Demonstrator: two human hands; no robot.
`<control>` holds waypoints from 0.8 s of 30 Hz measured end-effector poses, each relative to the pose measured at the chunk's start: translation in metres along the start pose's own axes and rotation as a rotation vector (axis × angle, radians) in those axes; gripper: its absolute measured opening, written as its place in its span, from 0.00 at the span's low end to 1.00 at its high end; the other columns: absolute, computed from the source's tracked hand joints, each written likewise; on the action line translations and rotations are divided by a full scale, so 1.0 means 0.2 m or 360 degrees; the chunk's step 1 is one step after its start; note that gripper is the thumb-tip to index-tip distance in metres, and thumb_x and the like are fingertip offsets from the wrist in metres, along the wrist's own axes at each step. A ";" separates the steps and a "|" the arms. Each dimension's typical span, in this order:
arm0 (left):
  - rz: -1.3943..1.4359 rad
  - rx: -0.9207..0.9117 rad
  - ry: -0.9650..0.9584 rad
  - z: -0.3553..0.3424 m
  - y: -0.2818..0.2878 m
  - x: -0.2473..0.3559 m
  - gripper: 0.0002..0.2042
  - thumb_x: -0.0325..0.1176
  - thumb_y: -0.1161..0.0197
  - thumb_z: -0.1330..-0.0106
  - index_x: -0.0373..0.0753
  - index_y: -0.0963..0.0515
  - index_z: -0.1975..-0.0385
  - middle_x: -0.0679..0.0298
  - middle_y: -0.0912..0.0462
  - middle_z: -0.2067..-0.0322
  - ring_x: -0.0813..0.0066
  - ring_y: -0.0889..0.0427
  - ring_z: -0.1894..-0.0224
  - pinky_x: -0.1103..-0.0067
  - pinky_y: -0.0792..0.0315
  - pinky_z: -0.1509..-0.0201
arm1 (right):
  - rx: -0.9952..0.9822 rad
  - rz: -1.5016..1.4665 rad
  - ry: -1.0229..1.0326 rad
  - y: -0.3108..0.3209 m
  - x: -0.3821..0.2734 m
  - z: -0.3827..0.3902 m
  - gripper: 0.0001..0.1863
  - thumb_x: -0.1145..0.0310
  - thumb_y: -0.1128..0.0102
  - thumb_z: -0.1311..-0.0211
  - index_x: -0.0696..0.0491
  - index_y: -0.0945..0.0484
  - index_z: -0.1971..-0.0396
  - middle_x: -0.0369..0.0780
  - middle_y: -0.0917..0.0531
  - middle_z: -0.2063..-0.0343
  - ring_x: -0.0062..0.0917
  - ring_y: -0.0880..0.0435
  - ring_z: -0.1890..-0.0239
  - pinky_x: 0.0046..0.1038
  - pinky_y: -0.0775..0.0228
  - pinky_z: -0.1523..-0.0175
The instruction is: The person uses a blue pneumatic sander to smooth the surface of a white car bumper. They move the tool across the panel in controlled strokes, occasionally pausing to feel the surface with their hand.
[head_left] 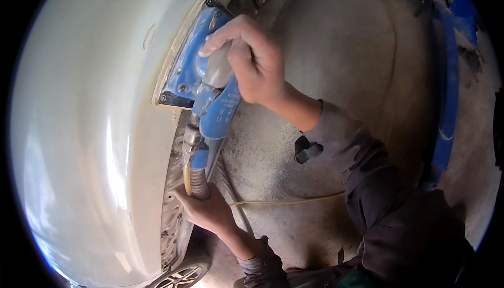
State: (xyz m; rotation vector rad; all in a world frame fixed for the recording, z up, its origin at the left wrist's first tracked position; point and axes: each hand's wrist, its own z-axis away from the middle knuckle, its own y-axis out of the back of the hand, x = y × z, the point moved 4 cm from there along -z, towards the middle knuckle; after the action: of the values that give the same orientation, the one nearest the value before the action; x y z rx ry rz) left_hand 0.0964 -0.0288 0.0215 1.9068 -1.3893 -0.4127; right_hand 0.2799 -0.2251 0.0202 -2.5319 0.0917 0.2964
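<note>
Blue power sander pressed flat against the pale, glossy car body panel, far and left of centre in the scene, pad edge lined with yellowish dust. Right hand wrapped over the grey top grip of the sander, fingers curled shut around it, index finger stretched along the upper side toward the panel. Left hand nearer and lower, closed around the ribbed grey hose just where it leaves the tail of the sander, thumb and fingers clamped on it. Thin yellow air line running from the same tail end off to the right across the dusty concrete floor. Dark grey sleeves on both forearms, a torn hole showing in the right sleeve near the wrist. Car wheel with a spoked rim at the near lower edge, below the panel. Blue frame curving along the far right side of the floor. Fine sanding dust spread over the floor under both hands.
</note>
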 end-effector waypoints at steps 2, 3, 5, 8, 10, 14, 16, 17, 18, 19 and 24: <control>0.0210 -0.0167 -0.0178 -0.04 -0.18 0.23 0.13 0.26 0.38 0.51 0.38 0.32 0.66 0.49 0.21 0.76 0.44 0.20 0.72 0.58 0.31 0.70 | 0.0048 -0.0064 -0.0213 0.21 0.13 -0.15 0.10 0.82 0.59 0.38 0.58 0.25 0.69 0.38 0.14 0.73 0.21 0.15 0.66 0.23 0.25 0.57; 0.0308 -0.0234 -0.0230 -0.06 -0.21 0.29 0.13 0.27 0.39 0.51 0.37 0.32 0.65 0.47 0.21 0.76 0.43 0.20 0.72 0.57 0.31 0.70 | 0.0102 -0.0052 -0.0141 0.26 0.17 -0.21 0.10 0.80 0.59 0.36 0.58 0.26 0.68 0.39 0.14 0.72 0.19 0.15 0.66 0.22 0.25 0.57; 0.0427 -0.0220 -0.0287 -0.09 -0.20 0.32 0.13 0.27 0.39 0.51 0.37 0.32 0.65 0.47 0.22 0.77 0.43 0.20 0.72 0.58 0.31 0.70 | 0.0094 0.0024 -0.0216 0.28 0.22 -0.22 0.10 0.79 0.60 0.34 0.58 0.26 0.68 0.40 0.15 0.71 0.21 0.16 0.64 0.23 0.27 0.55; 0.0430 -0.0258 -0.0193 -0.06 -0.18 0.18 0.12 0.27 0.38 0.50 0.36 0.32 0.66 0.48 0.22 0.78 0.45 0.20 0.73 0.60 0.30 0.69 | 0.0058 0.0032 -0.0390 0.19 0.19 -0.14 0.11 0.77 0.63 0.31 0.59 0.28 0.67 0.41 0.17 0.69 0.21 0.19 0.63 0.23 0.30 0.53; 0.0433 -0.0242 -0.0142 0.01 -0.13 0.04 0.11 0.27 0.38 0.50 0.36 0.31 0.68 0.50 0.23 0.79 0.47 0.21 0.76 0.63 0.29 0.69 | -0.0037 0.0024 -0.0204 0.09 0.05 -0.08 0.09 0.79 0.58 0.37 0.57 0.26 0.69 0.38 0.17 0.74 0.22 0.19 0.69 0.24 0.28 0.58; 0.0074 -0.0115 0.0261 0.17 0.06 -0.39 0.13 0.27 0.39 0.49 0.30 0.27 0.63 0.45 0.23 0.75 0.48 0.20 0.73 0.60 0.30 0.67 | -0.0255 0.0089 -0.0001 -0.21 -0.26 0.19 0.06 0.79 0.51 0.47 0.53 0.24 0.74 0.34 0.19 0.77 0.25 0.24 0.74 0.27 0.31 0.65; -0.0045 0.0113 0.0293 0.21 0.13 -0.47 0.13 0.23 0.40 0.52 0.30 0.26 0.63 0.47 0.22 0.78 0.49 0.21 0.77 0.62 0.30 0.71 | -0.0277 0.0008 -0.0139 -0.31 -0.40 0.31 0.06 0.79 0.48 0.50 0.51 0.23 0.75 0.33 0.17 0.73 0.24 0.22 0.70 0.27 0.30 0.62; -0.0131 0.0076 0.0371 0.23 0.15 -0.51 0.17 0.23 0.40 0.51 0.29 0.25 0.59 0.45 0.20 0.75 0.49 0.19 0.75 0.62 0.29 0.70 | -0.0240 -0.0023 -0.0172 -0.36 -0.46 0.34 0.06 0.78 0.46 0.53 0.50 0.24 0.76 0.32 0.17 0.73 0.24 0.22 0.69 0.27 0.31 0.62; -0.0127 0.0148 0.0270 0.23 0.13 -0.52 0.18 0.23 0.40 0.51 0.29 0.26 0.57 0.45 0.20 0.74 0.50 0.19 0.74 0.62 0.29 0.70 | -0.0224 -0.0032 -0.0135 -0.36 -0.46 0.35 0.06 0.78 0.44 0.54 0.50 0.24 0.76 0.31 0.18 0.74 0.24 0.22 0.69 0.27 0.31 0.61; -0.0121 0.0219 0.0167 0.22 0.07 -0.51 0.19 0.23 0.40 0.51 0.30 0.26 0.56 0.45 0.20 0.73 0.50 0.19 0.74 0.63 0.29 0.69 | -0.0206 -0.0038 -0.0098 -0.33 -0.44 0.33 0.07 0.78 0.43 0.56 0.50 0.24 0.77 0.30 0.18 0.74 0.24 0.22 0.68 0.26 0.31 0.61; -0.0001 0.0127 0.0038 0.13 0.00 -0.32 0.19 0.23 0.40 0.51 0.31 0.27 0.55 0.46 0.21 0.73 0.50 0.21 0.74 0.63 0.29 0.69 | -0.0160 0.0008 -0.0049 -0.18 -0.25 0.20 0.07 0.80 0.48 0.51 0.51 0.23 0.76 0.32 0.18 0.74 0.24 0.22 0.71 0.27 0.30 0.60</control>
State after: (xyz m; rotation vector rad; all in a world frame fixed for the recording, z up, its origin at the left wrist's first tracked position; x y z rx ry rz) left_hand 0.0557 0.0202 -0.0063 1.9701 -1.4087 -0.3382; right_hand 0.2285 -0.1727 0.0180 -2.6257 0.0726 0.3499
